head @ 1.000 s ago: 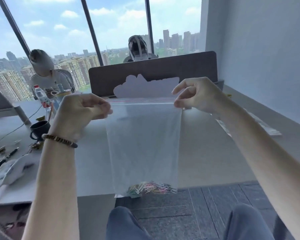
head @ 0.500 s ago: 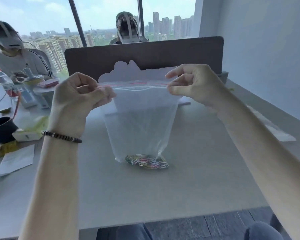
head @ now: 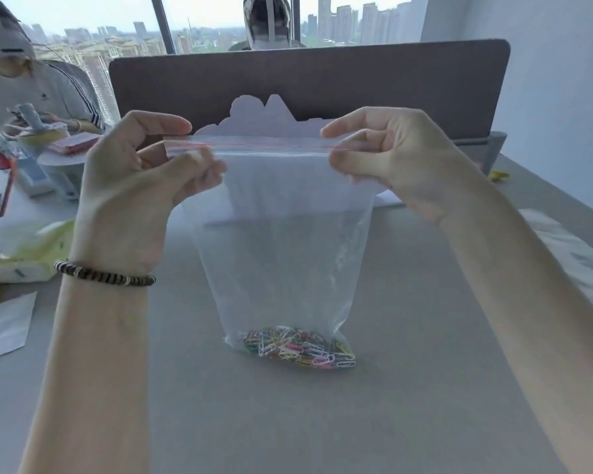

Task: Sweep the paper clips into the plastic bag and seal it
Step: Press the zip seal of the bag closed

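Note:
A clear plastic bag (head: 281, 248) with a red zip strip hangs upright between my hands, over the grey table (head: 408, 388). Its bottom rests on the table and holds a heap of coloured paper clips (head: 298, 347). My left hand (head: 134, 179) pinches the left end of the zip strip between thumb and fingers. My right hand (head: 394, 155) pinches the right end the same way. The strip runs flat and straight between them; whether it is pressed fully closed I cannot tell.
A dark desk divider (head: 308, 83) stands behind the bag. Two people sit beyond it and at the far left. Tissues, papers (head: 4, 323) and small items crowd the table's left side. A flat plastic sheet (head: 569, 248) lies at the right by the wall.
The view has tilted down and closer. The bag has come forward over the table, its bottom with the clips now resting on the surface. Both hands still hold the zip ends, now pulled flatter.

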Available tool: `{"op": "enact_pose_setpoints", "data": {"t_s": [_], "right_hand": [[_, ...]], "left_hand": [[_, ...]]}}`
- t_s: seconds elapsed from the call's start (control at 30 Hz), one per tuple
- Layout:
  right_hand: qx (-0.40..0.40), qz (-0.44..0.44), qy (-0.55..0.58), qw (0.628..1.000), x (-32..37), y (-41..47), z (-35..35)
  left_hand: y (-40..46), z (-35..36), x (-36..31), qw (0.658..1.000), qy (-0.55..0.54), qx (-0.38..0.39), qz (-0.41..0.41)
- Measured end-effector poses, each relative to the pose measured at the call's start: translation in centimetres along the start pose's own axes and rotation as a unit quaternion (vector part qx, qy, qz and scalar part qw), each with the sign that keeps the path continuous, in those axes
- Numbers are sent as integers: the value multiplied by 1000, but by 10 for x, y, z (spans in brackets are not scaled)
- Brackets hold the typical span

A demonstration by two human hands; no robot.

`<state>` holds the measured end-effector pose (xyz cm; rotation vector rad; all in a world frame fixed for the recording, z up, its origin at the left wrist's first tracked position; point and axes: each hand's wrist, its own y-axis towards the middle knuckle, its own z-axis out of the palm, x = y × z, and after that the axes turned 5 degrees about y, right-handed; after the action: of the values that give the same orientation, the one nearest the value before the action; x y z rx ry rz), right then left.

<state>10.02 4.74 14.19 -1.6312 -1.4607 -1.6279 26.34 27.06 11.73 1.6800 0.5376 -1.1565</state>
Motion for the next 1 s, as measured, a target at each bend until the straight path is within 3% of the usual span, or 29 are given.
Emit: {"op": "enact_pose_setpoints", "data": {"t_s": [0.23, 0.43, 0.67, 0.77, 0.87, 1.0], "right_hand": [[-13, -16, -10, 1000, 5, -4, 4], [33, -8, -32, 999, 21, -10, 8], [-18, -33, -44, 998, 33, -13, 9], [15, -10, -67, 998, 41, -14, 11], [55, 11, -106, 993, 45, -17, 14], [44, 5, -138, 990, 45, -21, 17]], "left_hand": [[-23, 6, -23, 999, 25, -19, 23], [-29, 13, -42, 997, 43, -40, 40], [-33, 15, -53, 992, 95, -50, 65], [-34, 16, -54, 990, 115, -46, 67], [-36, 12, -51, 990, 134, -22, 45], [-38, 10, -54, 986, 159, 50, 26]]}}
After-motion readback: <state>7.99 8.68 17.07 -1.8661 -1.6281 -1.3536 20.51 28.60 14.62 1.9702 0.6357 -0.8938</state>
